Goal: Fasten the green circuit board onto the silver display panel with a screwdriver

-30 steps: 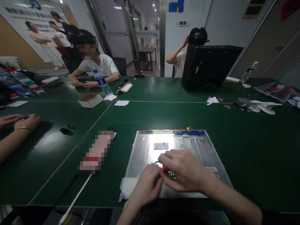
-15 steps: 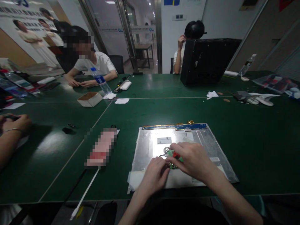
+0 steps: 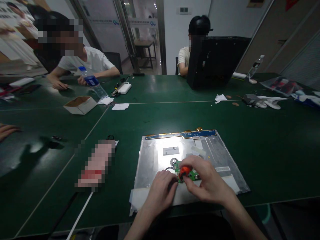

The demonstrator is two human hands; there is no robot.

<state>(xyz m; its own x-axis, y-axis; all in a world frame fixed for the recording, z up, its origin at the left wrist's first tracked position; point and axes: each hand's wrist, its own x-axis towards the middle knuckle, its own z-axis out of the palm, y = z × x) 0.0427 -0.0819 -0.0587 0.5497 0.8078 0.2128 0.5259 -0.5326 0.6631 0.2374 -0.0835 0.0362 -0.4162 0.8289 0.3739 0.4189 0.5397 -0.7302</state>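
A flat metal display panel [image 3: 147, 156] lies on the green table in front of me, with a blue circuit strip along its far edge. On its near half sits a small green circuit board [image 3: 195, 175]. My left hand [image 3: 161, 188] is closed at the board's left end, its fingertips against it and partly hidden. Over the board, my right hand [image 3: 208, 180] grips a red and black screwdriver [image 3: 185, 170] between thumb and fingers. The screwdriver is seen nearly end-on, and its tip is hidden. Beside my left fingers, a thin dark wire loops over the panel.
A blurred pink item [image 3: 96, 163] lies to the left with a white cable. Farther back are an open box [image 3: 81, 106], a water bottle [image 3: 93, 83], a large black case [image 3: 217, 63] and gloves [image 3: 266, 101]. Two people sit across the table; another hand [image 3: 8, 131] is at far left.
My right hand has opened out slightly and lifted, so the red screwdriver now shows more between its fingers. My left hand stays at the board. The camera view has shifted right.
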